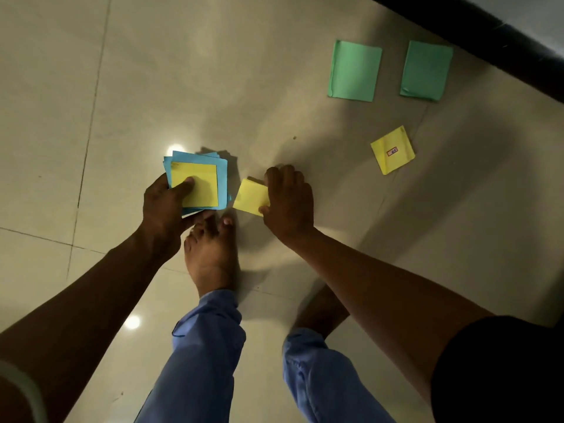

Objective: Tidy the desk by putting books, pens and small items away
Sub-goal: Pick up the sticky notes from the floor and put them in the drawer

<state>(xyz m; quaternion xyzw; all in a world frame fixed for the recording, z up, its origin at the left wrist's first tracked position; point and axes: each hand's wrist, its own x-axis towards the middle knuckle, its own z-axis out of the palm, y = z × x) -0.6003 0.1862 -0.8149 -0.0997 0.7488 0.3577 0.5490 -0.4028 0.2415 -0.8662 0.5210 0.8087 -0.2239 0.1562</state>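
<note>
My left hand (166, 206) grips a stack of paper squares (198, 181), blue sheets with a yellow one on top, thumb pressed on the yellow sheet. Just right of it, my right hand (288, 203) pinches the edge of a yellow paper square (249, 196) low over the tiled floor. Farther right, another yellow square (393, 150) with a small red-edged label lies flat on the floor. Two green paper sheets (355, 70) (426, 70) lie side by side at the upper right.
My bare feet (212, 254) and blue trouser legs (198, 355) stand directly below the hands. A dark skirting edge (488, 35) runs along the top right. Glossy beige floor tiles (122, 87) spread to the left and above.
</note>
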